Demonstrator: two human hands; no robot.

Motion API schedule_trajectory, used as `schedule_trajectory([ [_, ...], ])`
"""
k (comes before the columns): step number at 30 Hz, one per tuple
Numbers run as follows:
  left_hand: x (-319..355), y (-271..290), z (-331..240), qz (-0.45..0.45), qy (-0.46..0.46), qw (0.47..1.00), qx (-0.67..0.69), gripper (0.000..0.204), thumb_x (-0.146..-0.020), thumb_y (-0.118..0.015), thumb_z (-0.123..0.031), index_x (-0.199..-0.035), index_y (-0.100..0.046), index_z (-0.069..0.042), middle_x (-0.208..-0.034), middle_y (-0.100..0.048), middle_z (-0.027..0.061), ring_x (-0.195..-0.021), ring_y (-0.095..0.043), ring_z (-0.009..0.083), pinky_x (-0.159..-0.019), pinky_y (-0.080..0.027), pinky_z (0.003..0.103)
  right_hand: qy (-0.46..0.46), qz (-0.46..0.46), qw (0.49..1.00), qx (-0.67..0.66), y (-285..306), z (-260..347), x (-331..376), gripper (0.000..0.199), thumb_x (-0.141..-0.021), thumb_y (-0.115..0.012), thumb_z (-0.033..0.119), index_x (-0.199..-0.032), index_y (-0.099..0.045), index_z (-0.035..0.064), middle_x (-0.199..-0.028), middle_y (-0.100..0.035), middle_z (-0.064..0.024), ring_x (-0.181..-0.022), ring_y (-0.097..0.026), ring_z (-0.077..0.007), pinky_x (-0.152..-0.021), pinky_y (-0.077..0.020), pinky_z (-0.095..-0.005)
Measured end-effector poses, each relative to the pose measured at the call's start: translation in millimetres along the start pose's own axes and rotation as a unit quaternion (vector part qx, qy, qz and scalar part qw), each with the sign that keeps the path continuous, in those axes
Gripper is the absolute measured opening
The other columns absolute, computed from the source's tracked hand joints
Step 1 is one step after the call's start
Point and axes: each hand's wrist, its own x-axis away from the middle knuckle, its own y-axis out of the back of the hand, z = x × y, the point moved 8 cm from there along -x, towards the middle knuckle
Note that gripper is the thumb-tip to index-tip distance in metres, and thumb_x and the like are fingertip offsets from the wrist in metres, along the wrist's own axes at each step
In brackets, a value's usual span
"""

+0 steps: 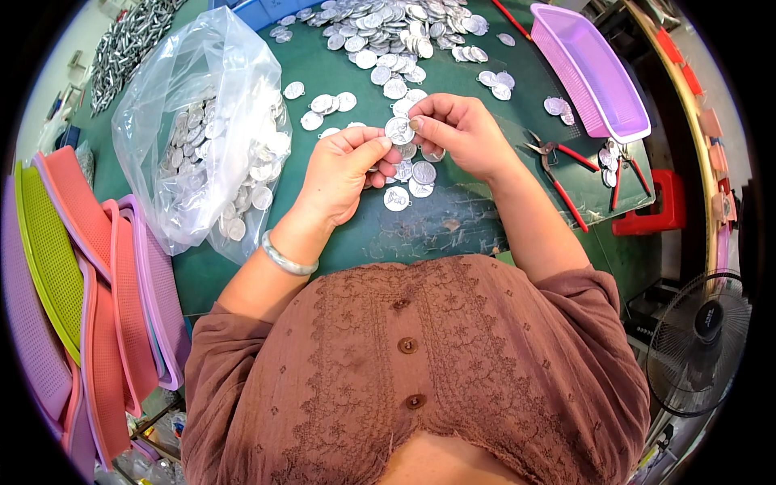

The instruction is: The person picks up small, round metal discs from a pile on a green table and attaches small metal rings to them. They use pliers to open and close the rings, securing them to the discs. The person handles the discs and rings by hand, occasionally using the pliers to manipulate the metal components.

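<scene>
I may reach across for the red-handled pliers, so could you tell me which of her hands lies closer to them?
Right. The right hand sits nearest the red-handled pliers on the green table; the left hand lies farther off, towards the plastic bag.

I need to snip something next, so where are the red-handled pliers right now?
In the head view, the red-handled pliers lie on the green table to the person's right, beyond the right hand and just below the purple basket.
</scene>
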Motion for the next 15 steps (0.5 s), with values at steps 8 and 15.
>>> schedule_trajectory([
  [8, 1, -2, 2, 0.016, 0.016, 0.999, 0.027, 0.011, -0.082, -0.051, -0.008, -0.089, -0.056, -0.001, -0.074, -0.061, 0.0091, -0.057, -0.056, 0.0114, -0.048, -0.044, 0.02, -0.074, -0.005, 0.995, -0.073, 2, -13, 0, 0.012, -0.079, -0.055, 0.01, -0.084, -0.056, -0.0003, -0.066, -0.056, -0.0021, -0.054, -0.05, -0.0062, -0.048, -0.0386, -0.0179],
  [15, -1, -3, 4, 0.024, 0.033, 0.998, 0.037, 0.016, -0.085, -0.047, -0.016, -0.086, -0.054, -0.002, -0.073, -0.06, 0.0086, -0.057, -0.055, 0.0123, -0.048, -0.044, 0.02, -0.072, -0.003, 0.995, -0.072, 3, -13, 0, 0.013, -0.079, -0.056, 0.011, -0.086, -0.057, -0.0004, -0.067, -0.057, -0.0024, -0.055, -0.05, -0.0062, -0.048, -0.0396, -0.0179],
])
